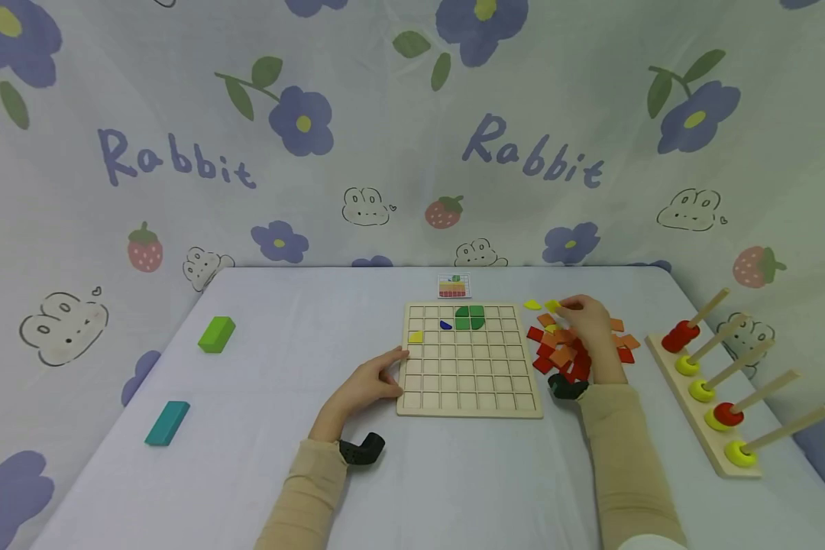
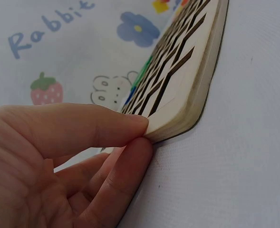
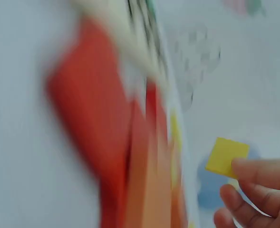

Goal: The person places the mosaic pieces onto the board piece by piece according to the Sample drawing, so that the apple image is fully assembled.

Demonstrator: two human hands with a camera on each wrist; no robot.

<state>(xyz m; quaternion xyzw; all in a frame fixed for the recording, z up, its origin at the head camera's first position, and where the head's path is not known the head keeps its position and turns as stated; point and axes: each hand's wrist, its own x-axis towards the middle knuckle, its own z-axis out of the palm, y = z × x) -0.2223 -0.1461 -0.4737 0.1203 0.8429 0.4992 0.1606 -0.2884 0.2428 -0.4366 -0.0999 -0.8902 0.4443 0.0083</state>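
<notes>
A wooden grid board [image 1: 470, 359] lies on the table with green pieces [image 1: 470, 317], a blue piece [image 1: 445, 325] and a yellow tile [image 1: 415, 337] in its cells. My left hand [image 1: 378, 378] pinches the board's near left corner [image 2: 170, 126] between thumb and finger. My right hand [image 1: 587, 321] hovers over a pile of red and orange tiles [image 1: 564, 355] right of the board, and its fingertips [image 3: 254, 173] pinch a yellow square tile [image 3: 226, 156]. The right wrist view is blurred.
A small pattern card [image 1: 453, 286] lies behind the board. A green block [image 1: 216, 334] and a teal block [image 1: 167, 422] sit at the left. A wooden peg rack [image 1: 711, 405] with red and yellow rings stands at the right edge. A printed cloth hangs behind.
</notes>
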